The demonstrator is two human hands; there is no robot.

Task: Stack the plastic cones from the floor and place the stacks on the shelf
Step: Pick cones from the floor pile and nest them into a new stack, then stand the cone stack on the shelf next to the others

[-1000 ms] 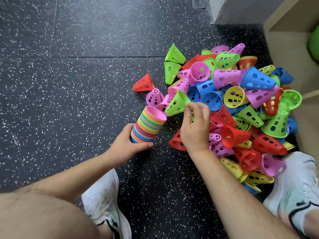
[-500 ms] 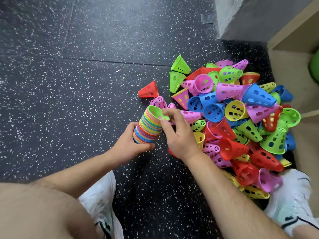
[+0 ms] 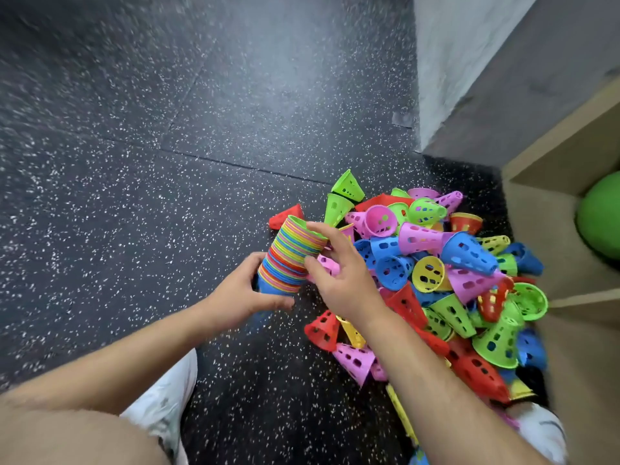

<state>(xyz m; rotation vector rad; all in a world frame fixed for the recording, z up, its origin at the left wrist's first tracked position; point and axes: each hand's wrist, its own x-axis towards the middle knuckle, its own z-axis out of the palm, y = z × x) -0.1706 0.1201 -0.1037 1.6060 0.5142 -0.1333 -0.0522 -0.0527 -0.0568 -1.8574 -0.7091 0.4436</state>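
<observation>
a loose pile of cones [image 3: 453, 280], green, pink, blue, yellow and red, lies on the dark speckled floor [image 3: 134, 162], crowding against the wooden shelf [image 3: 543, 229], where a green ball [image 3: 600, 216] sits. a lone red cone [image 3: 288, 216] lies just behind the stack [image 3: 292, 260]. the stack is a tilted, many-coloured column of nested cones, blue at the base and green on top, at the pile's left edge. the left hand [image 3: 241, 293] grips its lower end; the right hand [image 3: 342, 280] clasps its top between thumb and forefinger.
</observation>
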